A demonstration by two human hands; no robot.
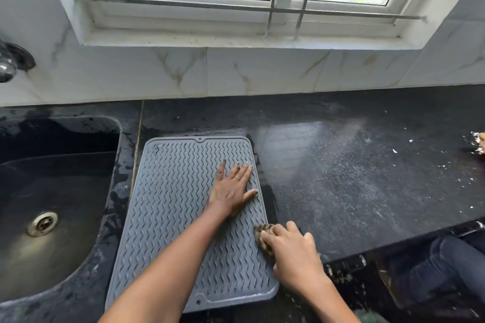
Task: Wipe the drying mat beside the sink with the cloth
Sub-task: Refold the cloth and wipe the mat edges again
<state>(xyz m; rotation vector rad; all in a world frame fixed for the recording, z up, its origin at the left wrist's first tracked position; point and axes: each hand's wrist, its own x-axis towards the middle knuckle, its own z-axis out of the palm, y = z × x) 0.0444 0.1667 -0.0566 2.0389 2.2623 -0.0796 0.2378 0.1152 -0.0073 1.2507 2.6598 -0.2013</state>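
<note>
The fingers (271,237) of the right hand (294,252) are curled tight around a bunched brown patterned cloth (262,237), pressing it onto the right edge of the grey ribbed silicone drying mat (178,207). Those of the left hand (232,187) lie straight and slightly spread, palm down on the upper right part of the mat, pinning it in place.

The mat lies flat on the dark speckled stone surface (354,165), just beside the dark sink basin (52,191) on its left, its long side running away from the person.

The cloth sits right at the mat's border, so a stroke angled outward could slide it off onto the dusty, crumb-strewn surface and drag grit back over the ribs. The area around the mat looks wet; if the bracing palm lifts or eases, a firm stroke could probably skate the mat toward the basin or buckle its near corner. The small wad also covers little, so the deep wavy grooves may be skipped unless passes overlap.
</note>
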